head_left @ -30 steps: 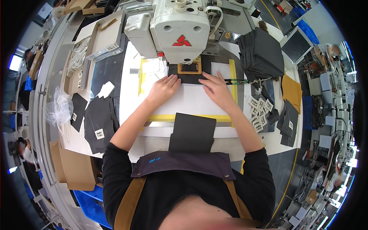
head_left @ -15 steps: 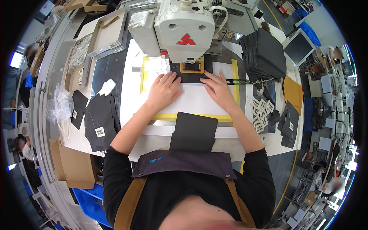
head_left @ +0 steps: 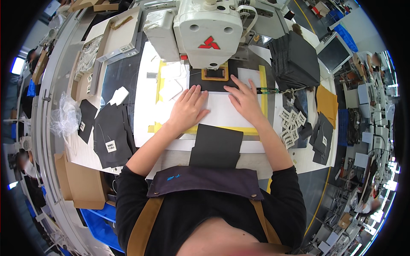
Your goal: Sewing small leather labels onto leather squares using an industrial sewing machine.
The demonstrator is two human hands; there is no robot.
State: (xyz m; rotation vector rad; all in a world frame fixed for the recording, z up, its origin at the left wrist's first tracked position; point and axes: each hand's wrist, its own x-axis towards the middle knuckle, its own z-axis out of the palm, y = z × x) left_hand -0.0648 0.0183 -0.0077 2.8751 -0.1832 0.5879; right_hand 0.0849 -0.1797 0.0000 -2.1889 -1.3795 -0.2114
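Note:
Under the head of a white industrial sewing machine point(head_left: 209, 36), an orange rectangular clamp frame point(head_left: 215, 79) sits on a black sheet piece point(head_left: 196, 81). My left hand point(head_left: 186, 109) lies open and flat at the sheet's near left edge, its fingertips at the border with the white work plate point(head_left: 215, 113). At the near right of the sheet, my right hand point(head_left: 247, 102) is open with fingers spread, index fingertip beside the clamp frame. Small green-handled thread snips point(head_left: 268, 90) lie just right of that hand. Neither hand holds anything.
A tall stack of black pieces point(head_left: 294, 59) stands at right, with scattered white labels point(head_left: 290, 128) nearer me. More labelled black pieces point(head_left: 113, 136) lie left, beside crumpled clear plastic point(head_left: 66, 115). Another black piece point(head_left: 217, 147) overhangs the table's near edge. A small screen point(head_left: 334, 52) stands far right.
My left hand has slid slightly toward me and to the right, uncovering more of the white pieces beside the sheet. My right hand's fingers have shifted a little. The clamped sheet looks unmoved.

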